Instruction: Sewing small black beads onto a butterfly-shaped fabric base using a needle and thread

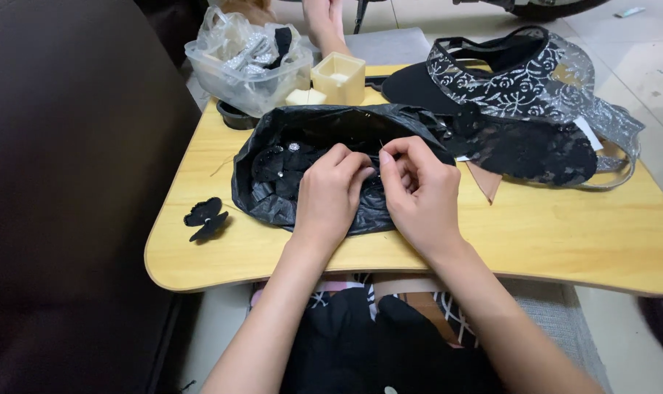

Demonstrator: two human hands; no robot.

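Note:
My left hand (330, 191) and my right hand (417, 191) meet over an open black plastic bag (273, 201) on a small wooden lap table (536, 237). The left fingers pinch a small black piece at the bag's mouth. A thin needle sticks up from between the thumb and forefinger of the right hand. Black fabric flowers with shiny centres (276, 160) lie inside the bag.
A black fabric flower (205, 217) lies on the table's left side. A clear bag of silver trims (247, 58) and a cream square container (338, 76) stand at the back. Black lace visor hats (521, 102) fill the back right. A dark sofa (61, 182) is at left.

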